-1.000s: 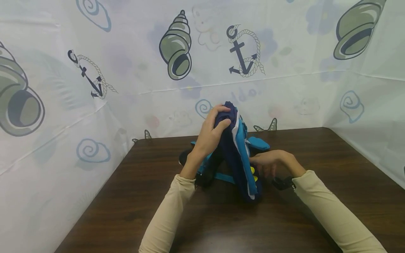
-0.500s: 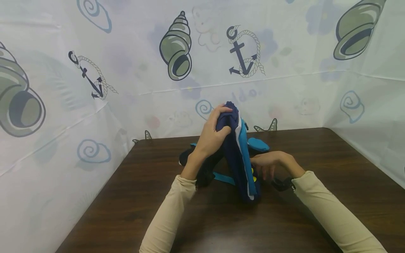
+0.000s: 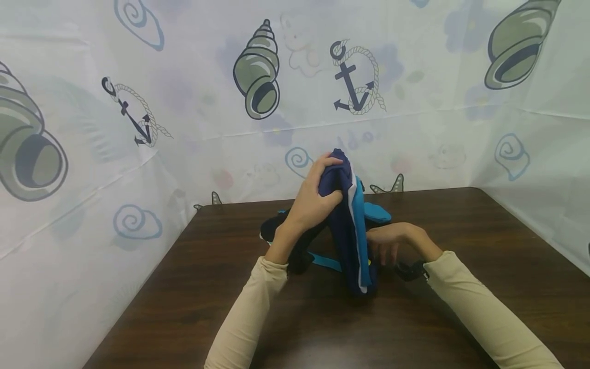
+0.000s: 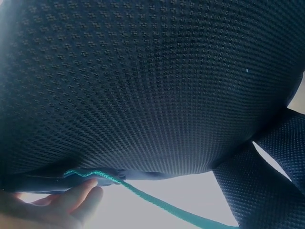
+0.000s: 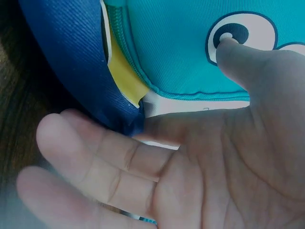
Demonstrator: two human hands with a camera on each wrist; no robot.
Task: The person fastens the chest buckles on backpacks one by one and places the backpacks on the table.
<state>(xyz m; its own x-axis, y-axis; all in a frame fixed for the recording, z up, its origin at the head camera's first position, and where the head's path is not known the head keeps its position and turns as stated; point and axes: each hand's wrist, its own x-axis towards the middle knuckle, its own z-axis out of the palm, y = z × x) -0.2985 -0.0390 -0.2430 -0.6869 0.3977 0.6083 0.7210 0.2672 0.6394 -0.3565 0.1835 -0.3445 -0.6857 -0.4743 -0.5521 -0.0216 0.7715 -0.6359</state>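
While the backpack (image 3: pixel 352 230) stands upright on the table (image 3: pixel 461 287), its long axis runs vertically beneath the grip. Left hand (image 3: pixel 313 202) clamps curled fingers over the top edge. Right hand (image 3: pixel 392 241), lower and beside the front panel, lies loosely against it, thumb (image 5: pixel 238 62) pressing the printed eye (image 5: pixel 240 33).

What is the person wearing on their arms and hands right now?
Both arms wear long cream sleeves to the wrist: left sleeve, right sleeve. The left hand and right hand are bare. A black wrist-worn device sits at the right cuff.
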